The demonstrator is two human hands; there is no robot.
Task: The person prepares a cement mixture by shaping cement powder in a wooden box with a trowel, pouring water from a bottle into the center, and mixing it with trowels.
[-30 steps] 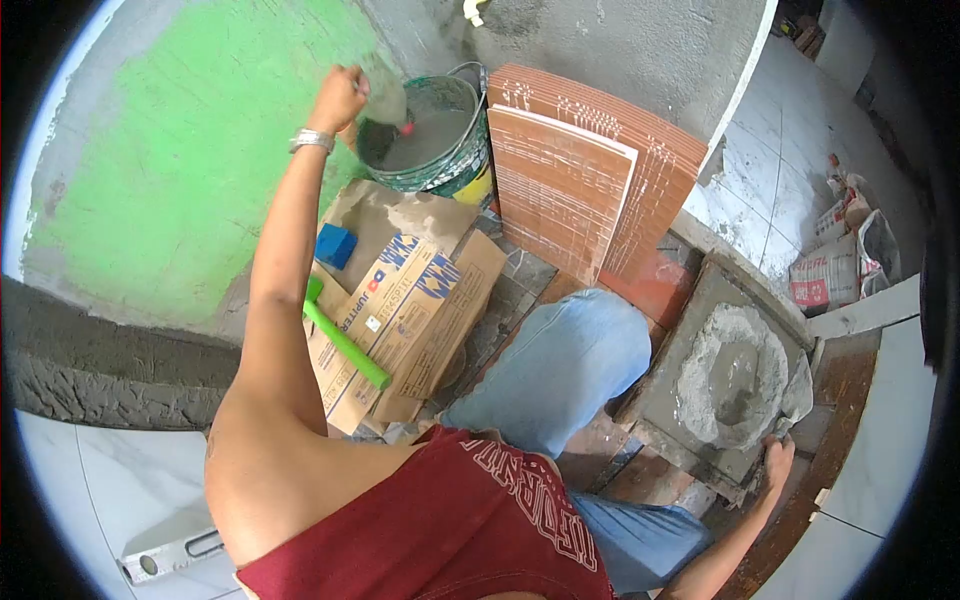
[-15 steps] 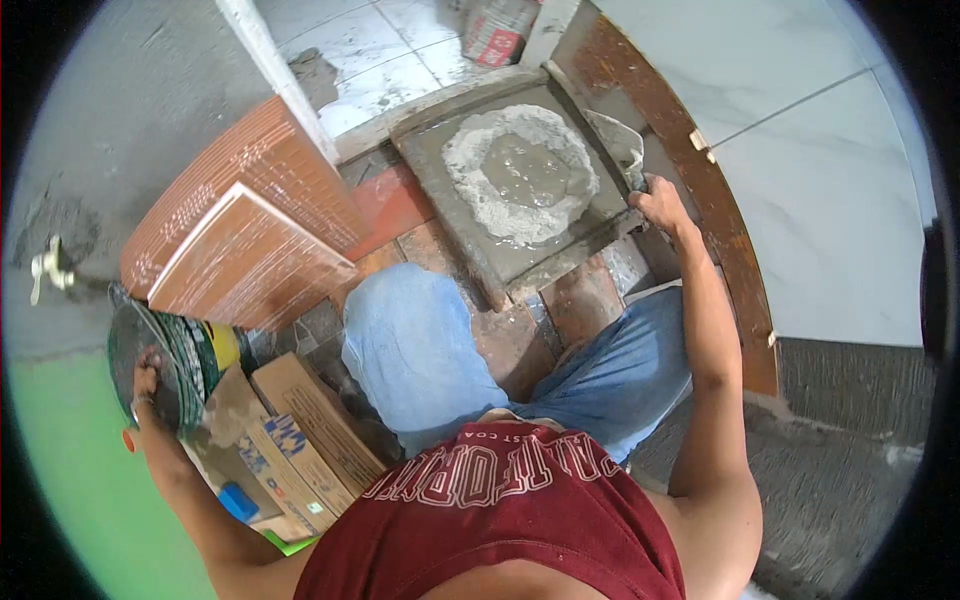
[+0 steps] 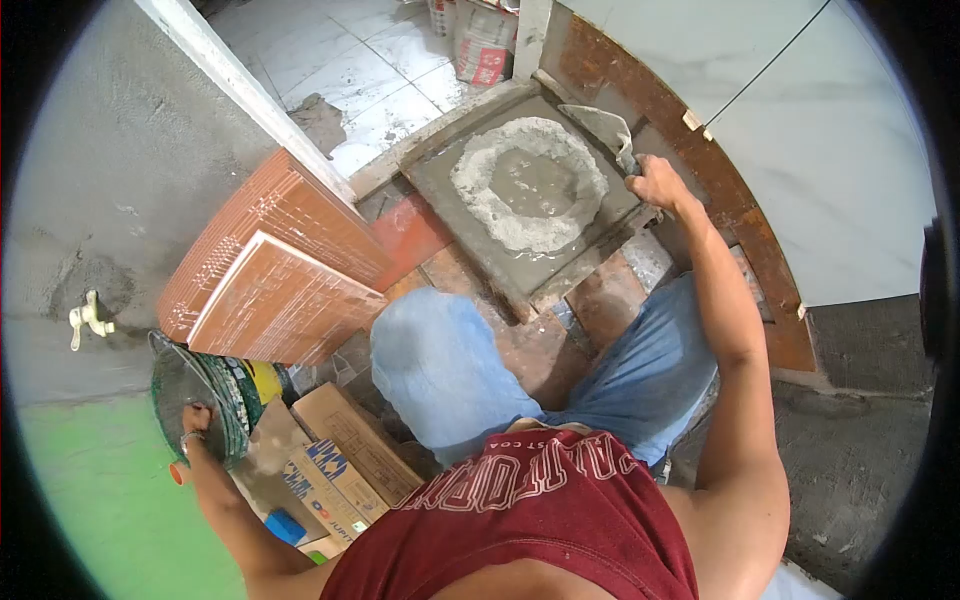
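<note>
My right hand [image 3: 660, 185] is closed round the handle of a trowel [image 3: 602, 128], whose mortar-smeared blade is over the right edge of a shallow mixing tray [image 3: 470, 262]. In the tray lies a ring of grey cement mix [image 3: 482, 205] with a wet pool in its middle. Far to the left, my left hand [image 3: 197, 418] reaches inside a dark green bucket [image 3: 165, 385]. Its fingers look curled, but what they hold, if anything, is hidden.
Brown-backed tiles [image 3: 290, 300] lean at the left, beside the bucket. Cardboard boxes [image 3: 350, 430] and a blue block [image 3: 285, 526] lie by my left leg. A tap [image 3: 90, 320] juts from the wall. Bags [image 3: 485, 45] stand beyond the doorway.
The head view has shifted, so the scene sits lower and further right. My right hand has moved slightly forward, bringing the trowel blade further over the tray. My left hand stays in the bucket.
</note>
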